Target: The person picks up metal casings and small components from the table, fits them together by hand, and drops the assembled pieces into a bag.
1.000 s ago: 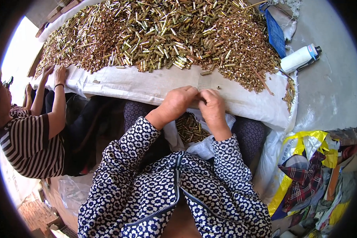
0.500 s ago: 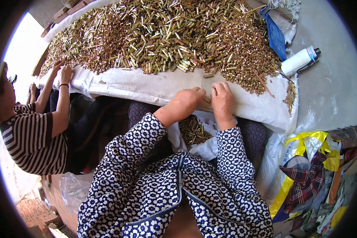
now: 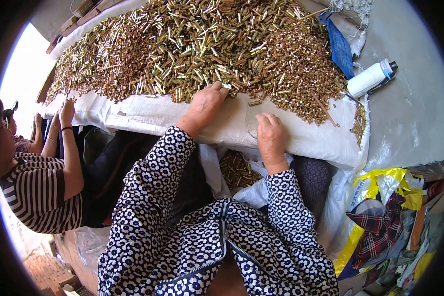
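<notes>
Short brass-coloured metal tubes (image 3: 197, 54) lie in a wide heap on a white woven sheet (image 3: 153, 111). My left hand (image 3: 205, 104) is at the front edge of the heap, its fingers bent together against the tubes. Whether it grips a tube is hidden. To the right, my right hand (image 3: 271, 135) rests over the front of the sheet with fingers curled in; what they hold, if anything, does not show. One loose tube (image 3: 255, 103) lies on the sheet between my hands and the heap. Below them, an open white bag (image 3: 210, 170) at my lap holds more tubes.
Smaller coppery pieces (image 3: 303, 69) are heaped at the right. Beyond lie a blue plastic scoop (image 3: 341, 47) and a white bottle (image 3: 370, 80). A thin rod (image 3: 324, 106) rests on the sheet. At the left sits a person in a striped shirt (image 3: 44, 190); bags and cloth (image 3: 380, 217) lie lower right.
My left hand has moved away from my right hand, forward and left to the heap's edge. My right hand has shifted slightly back and left. The striped-shirt person's hands have drawn back from the heap.
</notes>
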